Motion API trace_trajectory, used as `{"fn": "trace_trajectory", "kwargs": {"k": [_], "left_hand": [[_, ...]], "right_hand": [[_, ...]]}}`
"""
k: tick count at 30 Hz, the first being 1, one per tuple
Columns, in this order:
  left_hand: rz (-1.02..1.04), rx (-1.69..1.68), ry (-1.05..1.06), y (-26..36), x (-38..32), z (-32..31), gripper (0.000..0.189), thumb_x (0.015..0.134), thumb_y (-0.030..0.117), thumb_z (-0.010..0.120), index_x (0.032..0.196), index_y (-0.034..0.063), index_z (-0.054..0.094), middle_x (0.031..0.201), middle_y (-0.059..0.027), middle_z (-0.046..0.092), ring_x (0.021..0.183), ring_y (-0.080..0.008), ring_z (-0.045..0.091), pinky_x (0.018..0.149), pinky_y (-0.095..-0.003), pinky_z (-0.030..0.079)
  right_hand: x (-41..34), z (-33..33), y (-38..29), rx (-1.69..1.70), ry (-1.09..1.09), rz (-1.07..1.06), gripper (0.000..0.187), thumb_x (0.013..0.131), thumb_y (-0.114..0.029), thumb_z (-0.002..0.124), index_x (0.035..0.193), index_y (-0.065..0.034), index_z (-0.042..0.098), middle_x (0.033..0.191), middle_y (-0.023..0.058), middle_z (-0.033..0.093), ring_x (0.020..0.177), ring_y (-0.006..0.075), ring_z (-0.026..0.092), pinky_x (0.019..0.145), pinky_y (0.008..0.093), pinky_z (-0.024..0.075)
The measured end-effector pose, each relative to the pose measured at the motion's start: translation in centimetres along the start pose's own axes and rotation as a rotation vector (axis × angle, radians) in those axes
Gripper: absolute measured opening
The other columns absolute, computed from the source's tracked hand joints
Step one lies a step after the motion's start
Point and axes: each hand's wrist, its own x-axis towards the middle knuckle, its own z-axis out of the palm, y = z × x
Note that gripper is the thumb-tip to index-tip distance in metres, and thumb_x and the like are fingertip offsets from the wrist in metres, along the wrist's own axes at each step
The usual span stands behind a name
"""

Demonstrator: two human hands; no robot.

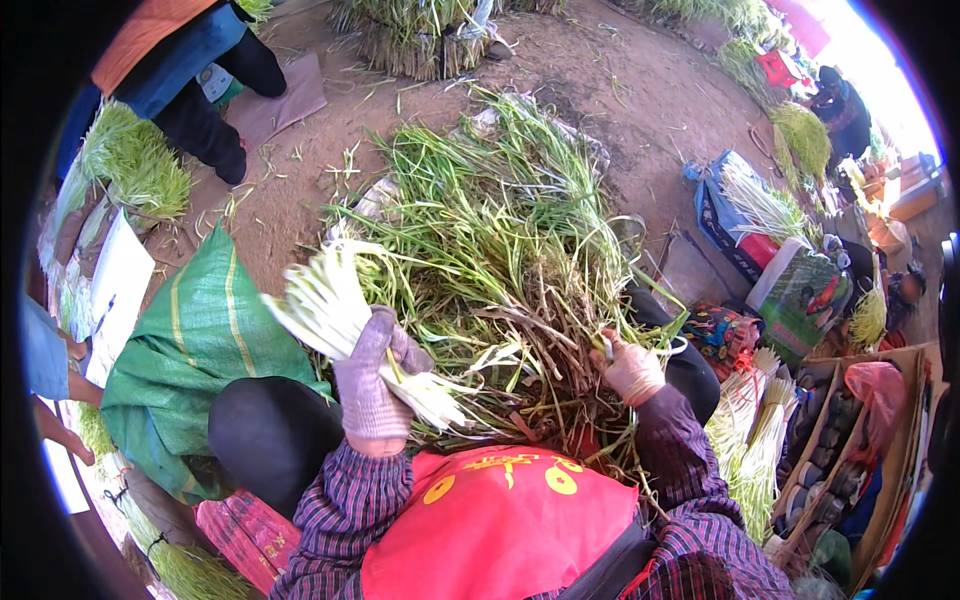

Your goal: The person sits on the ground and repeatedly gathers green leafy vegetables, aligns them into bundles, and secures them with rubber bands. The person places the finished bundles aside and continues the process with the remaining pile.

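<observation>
My left hand [375, 375], in a pale knitted glove, grips a bunch of white-and-green leafy stalks [322, 292]. The bunch's white ends fan out to the upper left, and its other end shows below my fingers. In front of my lap lies a heap of long green leafy stalks [487, 217], with dry brown stems [555, 322] on its near side. My right hand [634, 367] is at the heap's right edge, its fingertips closed on a thin green stalk [600, 345]. Across my lap spreads a red apron [495, 517] with yellow print.
A green woven sack [195, 337] leans by my left knee. Pale stalk bundles [757, 427] and a divided cardboard box [847, 450] are on the right. A standing person's legs [217, 97] are at upper left. A large tied bundle [420, 45] stands ahead on the dirt floor.
</observation>
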Motion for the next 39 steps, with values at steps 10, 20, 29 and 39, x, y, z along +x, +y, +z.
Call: {"fn": "trace_trajectory", "kwargs": {"k": [10, 20, 29, 39], "left_hand": [[-0.35, -0.045, 0.215, -2.9, 2.5, -2.4, 0.013, 0.088, 0.021, 0.059, 0.086, 0.0103, 0.053, 0.059, 0.0033, 0.044, 0.045, -0.0129, 0.042, 0.047, -0.0296, 0.039], [-0.522, -0.252, 0.198, -4.3, 2.6, -3.7, 0.011, 0.087, 0.017, 0.061, 0.086, 0.0101, 0.053, 0.06, 0.0027, 0.045, 0.049, -0.014, 0.046, 0.052, -0.0318, 0.042], [-0.233, -0.268, 0.163, -2.4, 2.1, -2.6, 0.013, 0.087, 0.019, 0.061, 0.089, 0.0093, 0.052, 0.06, 0.0027, 0.043, 0.049, -0.0132, 0.045, 0.054, -0.0309, 0.04], [0.248, 0.095, 0.093, 2.1, 0.1, 1.0, 0.024, 0.085, 0.007, 0.059, 0.107, 0.0009, 0.049, 0.056, -0.003, 0.043, 0.046, -0.0137, 0.043, 0.045, -0.0301, 0.04]], "right_hand": [[6.6, -3.5, -1.3, 0.293, 0.145, 0.004, 0.062, 0.086, -0.044, 0.06, 0.138, -0.0204, 0.035, 0.118, 0.012, 0.06, 0.1, 0.0256, 0.062, 0.089, 0.0347, 0.0487], [13.9, 0.4, -5.3, 0.659, -0.099, -0.063, 0.072, 0.072, -0.009, 0.067, 0.136, -0.0132, 0.035, 0.115, 0.0141, 0.055, 0.1, 0.0248, 0.058, 0.088, 0.0311, 0.047], [4.2, -5.1, -10.4, 0.352, 0.21, -0.864, 0.052, 0.067, -0.005, 0.06, 0.118, -0.0106, 0.057, 0.12, 0.0131, 0.056, 0.106, 0.029, 0.056, 0.087, 0.0385, 0.0482], [1.1, 7.2, -14.2, 0.386, -0.435, -1.005, 0.046, 0.083, -0.032, 0.058, 0.125, -0.0163, 0.05, 0.1, 0.0149, 0.058, 0.091, 0.0328, 0.06, 0.075, 0.044, 0.0499]]}}
